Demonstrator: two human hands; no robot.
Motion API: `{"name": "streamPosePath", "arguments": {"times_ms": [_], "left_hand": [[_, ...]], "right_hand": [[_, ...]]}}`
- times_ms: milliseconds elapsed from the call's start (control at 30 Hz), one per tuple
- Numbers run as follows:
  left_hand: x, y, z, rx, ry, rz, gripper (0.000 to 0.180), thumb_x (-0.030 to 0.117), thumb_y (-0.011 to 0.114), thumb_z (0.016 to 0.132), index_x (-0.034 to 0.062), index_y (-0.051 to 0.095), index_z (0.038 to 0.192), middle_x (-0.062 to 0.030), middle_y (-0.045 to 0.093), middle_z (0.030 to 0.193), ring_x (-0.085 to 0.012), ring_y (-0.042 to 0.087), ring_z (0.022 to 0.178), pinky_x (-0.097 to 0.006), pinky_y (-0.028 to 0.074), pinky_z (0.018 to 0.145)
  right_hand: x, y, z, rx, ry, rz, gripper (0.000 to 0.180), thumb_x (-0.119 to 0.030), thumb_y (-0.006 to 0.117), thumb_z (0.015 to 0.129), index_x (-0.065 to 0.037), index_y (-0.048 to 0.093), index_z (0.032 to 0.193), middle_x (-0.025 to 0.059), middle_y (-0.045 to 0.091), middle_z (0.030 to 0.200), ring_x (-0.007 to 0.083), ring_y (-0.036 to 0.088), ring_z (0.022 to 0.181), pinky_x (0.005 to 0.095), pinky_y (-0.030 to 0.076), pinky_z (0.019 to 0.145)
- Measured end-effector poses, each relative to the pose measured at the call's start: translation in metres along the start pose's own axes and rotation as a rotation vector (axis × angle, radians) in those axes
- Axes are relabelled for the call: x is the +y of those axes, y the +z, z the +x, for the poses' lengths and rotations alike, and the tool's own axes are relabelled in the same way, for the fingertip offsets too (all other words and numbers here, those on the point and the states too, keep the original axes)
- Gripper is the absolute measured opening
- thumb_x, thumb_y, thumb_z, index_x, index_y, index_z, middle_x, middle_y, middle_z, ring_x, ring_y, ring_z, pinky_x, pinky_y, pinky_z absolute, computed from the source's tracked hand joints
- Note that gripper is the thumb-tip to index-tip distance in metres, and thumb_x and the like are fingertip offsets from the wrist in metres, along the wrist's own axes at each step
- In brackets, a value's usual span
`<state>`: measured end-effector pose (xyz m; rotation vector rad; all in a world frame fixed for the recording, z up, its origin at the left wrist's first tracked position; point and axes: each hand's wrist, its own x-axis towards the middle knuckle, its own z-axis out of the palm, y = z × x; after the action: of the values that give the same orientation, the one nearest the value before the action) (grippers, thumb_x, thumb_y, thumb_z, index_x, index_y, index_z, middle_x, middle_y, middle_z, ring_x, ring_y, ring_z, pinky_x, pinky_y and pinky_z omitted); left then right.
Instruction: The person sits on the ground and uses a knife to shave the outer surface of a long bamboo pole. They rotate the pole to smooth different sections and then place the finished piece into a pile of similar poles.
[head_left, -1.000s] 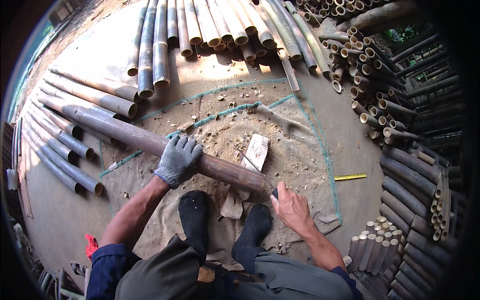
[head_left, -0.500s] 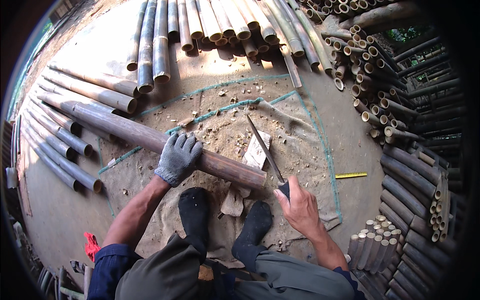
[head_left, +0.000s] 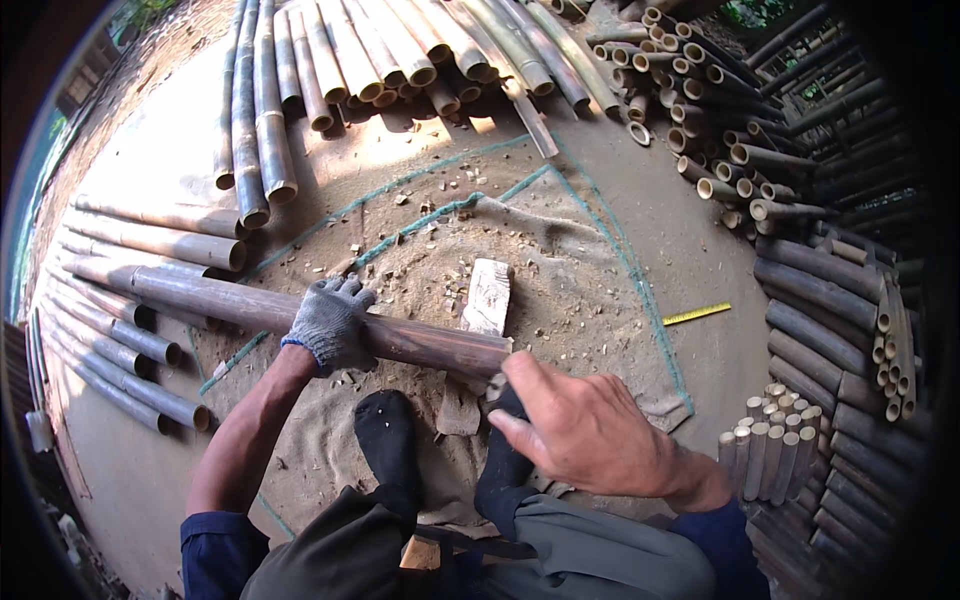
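Gloved and bent over the bamboo pole (head_left: 435,343), the left hand (head_left: 330,325) had its fingers curled round the top of the shaft, pressing it from above; the bare right hand (head_left: 590,425) hung by the pole's near end, thumb and forefinger apart, with a small grey object (head_left: 496,386) showing between them; whether it was pinched there I could not tell. From my distant seat I saw the pole slant from the poles (head_left: 150,340) at the left down to just above the socked feet (head_left: 388,440), crossing near a pale block (head_left: 487,297).

What worried me was rolling; the pole was round, only one hand clearly held it, and a loosened glove or a knock at the near end might have turned it or dropped it toward the feet; the chips (head_left: 402,198) strewn over the sacking (head_left: 590,320) could also have shifted underfoot.

Much was hard to make out; the right palm was turned from me, so its other fingers were hidden; the pole covered whatever lay beneath it, and I could not say whether the pale block and the worn piece (head_left: 459,407) on the near side were one thing; the far end blurred among its neighbours, and the dark rim cut off the stacks (head_left: 850,340) at the right.
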<state>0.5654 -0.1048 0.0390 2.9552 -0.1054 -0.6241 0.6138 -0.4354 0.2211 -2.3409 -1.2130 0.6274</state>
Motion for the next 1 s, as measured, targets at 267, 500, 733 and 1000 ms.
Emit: {"name": "streamPosePath", "arguments": {"times_ms": [267,500,733,1000], "left_hand": [[-0.003,0.016,-0.003,0.103,0.051,-0.010,0.056,0.041,0.097,0.055,0.0134,0.078,0.100,-0.0106,0.075,0.101,-0.0325,0.070,0.110,-0.044,0.055,0.098],[0.043,0.008,0.021,-0.028,0.097,-0.188,0.059,0.037,0.096,0.068,0.0110,0.075,0.117,-0.0151,0.075,0.116,-0.0341,0.071,0.116,-0.044,0.056,0.100],[0.010,0.001,0.018,-0.210,0.001,-0.123,0.072,0.041,0.100,0.067,0.0108,0.074,0.127,-0.0188,0.075,0.124,-0.0367,0.072,0.120,-0.048,0.059,0.100],[0.007,-0.028,0.007,-0.291,-0.024,-0.042,0.047,0.031,0.092,0.065,0.0124,0.082,0.107,-0.0067,0.079,0.095,-0.0221,0.070,0.103,-0.033,0.061,0.089]], "right_hand": [[-0.107,-0.038,-0.012,0.290,-0.351,-0.453,0.033,-0.029,0.068,0.101,0.002,0.071,0.111,0.0171,0.065,0.076,0.0241,0.064,0.062,0.0441,0.052,0.045],[-0.101,-0.035,-0.016,0.224,-0.360,-0.536,0.036,-0.028,0.065,0.101,0.006,0.069,0.113,0.0185,0.068,0.079,0.0229,0.064,0.064,0.0364,0.045,0.045],[-0.075,-0.023,-0.044,0.266,-0.244,-0.369,0.026,-0.025,0.063,0.106,-0.003,0.063,0.119,0.0020,0.056,0.073,0.0101,0.056,0.054,0.0303,0.036,0.041],[0.100,0.084,-0.012,0.107,0.232,0.200,0.038,-0.024,0.073,0.107,0.001,0.056,0.130,0.0292,0.072,0.091,0.0516,0.075,0.085,0.0585,0.057,0.072]]}}
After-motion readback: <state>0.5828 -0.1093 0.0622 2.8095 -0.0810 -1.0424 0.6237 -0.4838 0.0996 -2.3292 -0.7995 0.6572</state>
